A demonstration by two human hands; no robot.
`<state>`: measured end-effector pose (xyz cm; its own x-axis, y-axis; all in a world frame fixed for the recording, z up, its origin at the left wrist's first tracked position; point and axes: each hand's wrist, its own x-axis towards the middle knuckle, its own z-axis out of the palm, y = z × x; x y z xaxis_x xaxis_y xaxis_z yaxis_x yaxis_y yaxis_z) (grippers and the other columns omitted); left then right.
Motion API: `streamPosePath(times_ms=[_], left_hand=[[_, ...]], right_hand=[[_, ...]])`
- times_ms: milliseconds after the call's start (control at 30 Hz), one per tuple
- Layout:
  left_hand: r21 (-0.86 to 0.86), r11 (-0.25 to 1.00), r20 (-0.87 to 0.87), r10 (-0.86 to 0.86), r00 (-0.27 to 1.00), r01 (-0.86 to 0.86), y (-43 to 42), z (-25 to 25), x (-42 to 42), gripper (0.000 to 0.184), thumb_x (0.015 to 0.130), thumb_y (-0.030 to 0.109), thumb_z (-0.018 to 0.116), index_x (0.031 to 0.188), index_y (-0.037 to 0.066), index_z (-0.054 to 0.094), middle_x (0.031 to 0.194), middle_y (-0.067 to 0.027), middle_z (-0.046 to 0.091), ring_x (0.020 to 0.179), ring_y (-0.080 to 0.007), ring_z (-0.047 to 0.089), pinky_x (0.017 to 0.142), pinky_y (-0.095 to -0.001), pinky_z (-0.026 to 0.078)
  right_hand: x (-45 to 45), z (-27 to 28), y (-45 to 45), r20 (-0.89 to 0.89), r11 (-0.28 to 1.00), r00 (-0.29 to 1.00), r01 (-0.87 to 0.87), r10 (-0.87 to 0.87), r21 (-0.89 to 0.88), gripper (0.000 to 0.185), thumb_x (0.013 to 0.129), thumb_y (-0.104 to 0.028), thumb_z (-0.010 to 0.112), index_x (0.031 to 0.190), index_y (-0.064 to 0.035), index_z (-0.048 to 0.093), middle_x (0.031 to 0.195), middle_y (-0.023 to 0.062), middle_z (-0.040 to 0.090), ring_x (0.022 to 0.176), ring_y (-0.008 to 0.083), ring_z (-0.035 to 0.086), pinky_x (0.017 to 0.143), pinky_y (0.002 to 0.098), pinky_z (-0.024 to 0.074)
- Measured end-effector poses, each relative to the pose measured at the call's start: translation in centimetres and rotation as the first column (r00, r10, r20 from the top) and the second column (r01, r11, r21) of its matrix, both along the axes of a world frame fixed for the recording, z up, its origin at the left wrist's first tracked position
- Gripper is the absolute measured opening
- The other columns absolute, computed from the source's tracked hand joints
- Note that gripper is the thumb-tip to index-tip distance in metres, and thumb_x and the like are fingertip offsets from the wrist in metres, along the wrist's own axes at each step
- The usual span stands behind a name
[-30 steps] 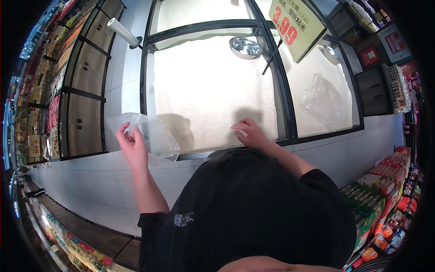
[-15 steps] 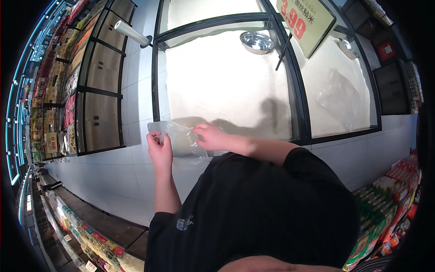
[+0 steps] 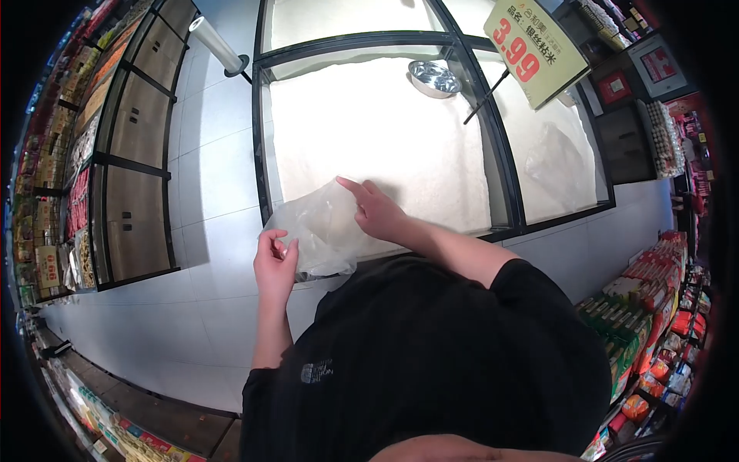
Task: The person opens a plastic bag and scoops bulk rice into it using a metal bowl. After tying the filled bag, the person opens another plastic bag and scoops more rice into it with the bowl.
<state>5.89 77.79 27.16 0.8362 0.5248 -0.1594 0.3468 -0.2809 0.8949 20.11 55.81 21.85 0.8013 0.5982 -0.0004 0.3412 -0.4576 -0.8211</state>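
A clear plastic bag point(image 3: 315, 227) is stretched between my two hands at the near edge of a rice bin. My left hand point(image 3: 275, 258) pinches the bag's left side with bent fingers. Over the bin's near part, my right hand point(image 3: 377, 209) grips the bag's upper corner between the thumb and forefinger. The bag looks thin and wrinkled, and its lower part hangs close to my black shirt. Beneath and beyond it lies white rice point(image 3: 377, 131) in the black-framed bin point(image 3: 259, 146). A shiny metal bowl point(image 3: 435, 78) rests on the rice near the far right corner.
A price sign point(image 3: 531, 50) on a black stand leans over the bin's right divider. Another clear bag point(image 3: 558, 158) lies in the right-hand bin. A white bag roll point(image 3: 215, 46) stands at the far left. Wooden cabinets point(image 3: 138, 127) line the left; packaged goods point(image 3: 631, 304) are stacked at right.
My right hand has moved up and outward over the rice, drawing the bag wider. My left hand keeps its hold on the bag. The camera view has shifted slightly.
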Motion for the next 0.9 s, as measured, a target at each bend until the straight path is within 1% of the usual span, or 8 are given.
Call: streamPosePath(times_ms=[167,267,433,467,567,767,867,900], left_hand=[[-0.239,0.971,0.104,-0.003,0.995,0.028,2.3,-3.8,1.3,0.011,0.096,0.008,0.071,0.098,0.004,0.06,0.076,0.0055,0.052,0.068,-0.0026,0.044,0.059,-0.0223,0.037],[-0.371,0.928,0.138,0.055,0.989,0.0,2.3,-2.9,3.1,0.012,0.097,0.007,0.07,0.095,0.005,0.058,0.077,0.0057,0.054,0.066,-0.0012,0.043,0.058,-0.0204,0.035],[-0.417,0.908,0.235,0.156,0.959,-0.045,1.4,1.3,5.8,0.019,0.096,0.003,0.071,0.103,0.006,0.053,0.07,0.0071,0.048,0.059,0.0004,0.038,0.056,-0.0173,0.028],[-0.39,0.92,0.256,0.144,0.956,-0.034,1.8,1.7,6.1,0.02,0.096,0.002,0.071,0.103,0.006,0.053,0.068,0.0072,0.047,0.059,0.0005,0.038,0.055,-0.0174,0.027],[-0.315,0.949,0.297,0.118,0.947,-0.019,2.9,2.6,6.7,0.018,0.096,0.0,0.07,0.101,0.005,0.054,0.067,0.008,0.045,0.059,0.0004,0.038,0.056,-0.0178,0.028],[-0.047,0.995,0.413,0.099,0.906,-0.087,4.0,5.0,7.4,0.013,0.094,-0.001,0.072,0.093,0.004,0.06,0.071,0.008,0.044,0.063,-0.001,0.037,0.059,-0.0183,0.03],[0.038,0.994,0.39,0.083,0.917,-0.107,4.3,5.0,8.3,0.014,0.094,0.0,0.074,0.095,0.004,0.061,0.071,0.0082,0.043,0.063,-0.0014,0.036,0.059,-0.0184,0.029],[0.041,0.992,0.348,0.095,0.933,-0.116,4.1,5.0,8.7,0.014,0.093,0.001,0.075,0.096,0.004,0.061,0.07,0.0083,0.042,0.063,-0.0014,0.036,0.059,-0.0185,0.029]], right_hand=[[1.0,3.2,0.8,0.115,0.985,0.992,-0.035,0.055,-0.172,0.069,0.088,-0.001,0.054,0.153,-0.0259,0.046,0.106,0.0152,0.057,0.086,0.0316,0.064,0.078,0.0416,0.0544],[2.4,3.2,0.7,0.241,0.979,0.964,-0.069,0.115,-0.192,0.064,0.09,-0.01,0.063,0.151,-0.0246,0.048,0.105,0.0136,0.057,0.077,0.0313,0.064,0.07,0.0411,0.0553],[3.8,5.7,0.9,0.461,0.998,0.887,0.029,0.002,-0.06,0.072,0.082,-0.034,0.08,0.146,-0.0154,0.053,0.101,0.0133,0.056,0.07,0.0294,0.062,0.065,0.041,0.0548],[4.2,5.7,1.0,0.498,0.998,0.867,0.041,-0.011,-0.049,0.076,0.08,-0.038,0.083,0.145,-0.0136,0.054,0.099,0.0131,0.055,0.07,0.0288,0.061,0.065,0.0405,0.0546],[5.6,7.0,1.7,0.359,0.971,0.933,0.054,0.034,-0.231,0.082,0.076,-0.039,0.085,0.147,-0.013,0.054,0.095,0.0114,0.053,0.067,0.0261,0.059,0.063,0.0366,0.0537],[7.1,5.9,3.1,0.5,0.995,0.866,-0.047,-0.003,0.087,0.085,0.073,-0.031,0.087,0.149,-0.0134,0.054,0.092,0.0091,0.054,0.068,0.0228,0.059,0.064,0.0332,0.0529],[8.1,4.3,3.2,0.534,0.949,0.831,-0.027,-0.154,0.315,0.072,0.077,-0.023,0.085,0.144,-0.0127,0.06,0.1,0.0092,0.059,0.071,0.0225,0.062,0.068,0.032,0.0545],[8.4,3.1,3.0,0.456,0.941,0.868,0.033,-0.194,0.337,0.065,0.08,-0.022,0.082,0.141,-0.0126,0.062,0.099,0.0094,0.06,0.072,0.022,0.063,0.069,0.0311,0.0549]])
